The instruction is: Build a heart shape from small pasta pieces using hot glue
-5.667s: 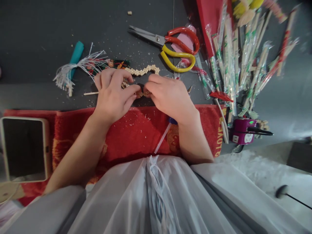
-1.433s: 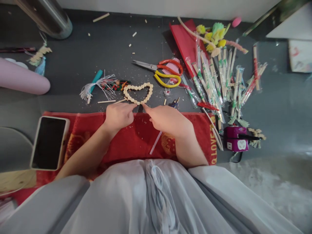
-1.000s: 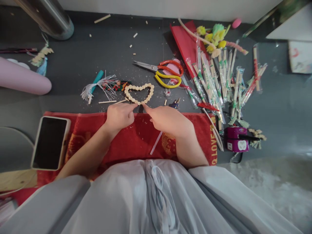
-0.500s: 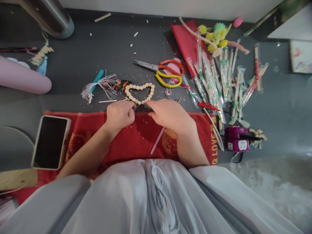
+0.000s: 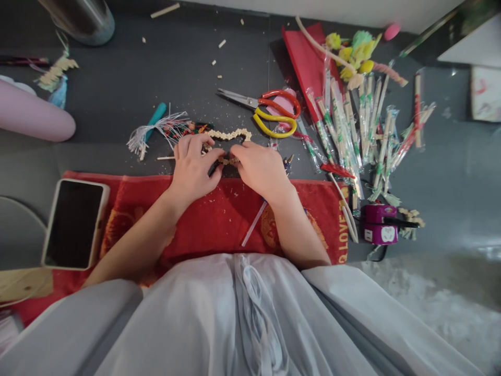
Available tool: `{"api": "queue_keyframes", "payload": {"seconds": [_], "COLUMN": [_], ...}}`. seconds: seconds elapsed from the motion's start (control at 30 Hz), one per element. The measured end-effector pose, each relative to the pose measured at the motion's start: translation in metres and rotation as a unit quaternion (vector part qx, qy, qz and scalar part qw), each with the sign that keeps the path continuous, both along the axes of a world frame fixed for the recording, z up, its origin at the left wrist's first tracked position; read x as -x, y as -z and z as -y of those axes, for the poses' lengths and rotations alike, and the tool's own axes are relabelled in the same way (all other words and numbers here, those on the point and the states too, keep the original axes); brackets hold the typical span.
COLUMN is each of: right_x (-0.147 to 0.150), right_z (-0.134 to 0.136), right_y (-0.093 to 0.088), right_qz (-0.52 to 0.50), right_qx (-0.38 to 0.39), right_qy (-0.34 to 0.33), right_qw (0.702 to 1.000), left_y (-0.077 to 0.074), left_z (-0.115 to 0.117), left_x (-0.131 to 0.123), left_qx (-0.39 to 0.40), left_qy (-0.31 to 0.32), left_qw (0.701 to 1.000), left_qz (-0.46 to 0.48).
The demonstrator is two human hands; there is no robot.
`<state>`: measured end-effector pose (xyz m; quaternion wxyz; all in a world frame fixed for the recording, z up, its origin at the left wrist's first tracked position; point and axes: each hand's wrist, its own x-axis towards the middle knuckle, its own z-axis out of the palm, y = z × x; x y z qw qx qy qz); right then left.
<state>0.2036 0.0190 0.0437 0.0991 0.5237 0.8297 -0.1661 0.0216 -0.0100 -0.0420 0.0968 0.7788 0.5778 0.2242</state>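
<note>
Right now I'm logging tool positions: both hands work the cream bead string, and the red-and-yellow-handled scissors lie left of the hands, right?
Not quite. The head view shows the red-and-yellow-handled scissors beyond and right of the hands; the left hand and right hand do work the cream bead string.

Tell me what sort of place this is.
Most likely a home handicraft corner. Both hands work a cream bead chain on a dark worktop, with scissors and wrapped chopsticks scattered nearby.

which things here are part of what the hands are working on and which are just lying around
In hand:
left hand
right hand
cream beaded heart-shaped loop

Lying about:
red-and-yellow-handled scissors
white-cased phone
wrapped wooden chopsticks
purple box
teal-handled white tassel
</note>
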Motion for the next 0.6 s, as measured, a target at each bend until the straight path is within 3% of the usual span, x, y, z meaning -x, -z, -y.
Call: {"api": "queue_keyframes", "payload": {"seconds": [0.6], "right_x": [0.0002], "right_z": [-0.0026], "right_y": [0.0034], "right_qz": [-0.012], "right_qx": [0.009], "right_qy": [0.002], "right_qw": [1.0], "left_y": [-0.0058], "left_z": [-0.0029], "left_x": [0.0021], "left_qx": [0.035], "left_qy": [0.02], "left_qw": [0.999], "left_qz": [0.013]}}
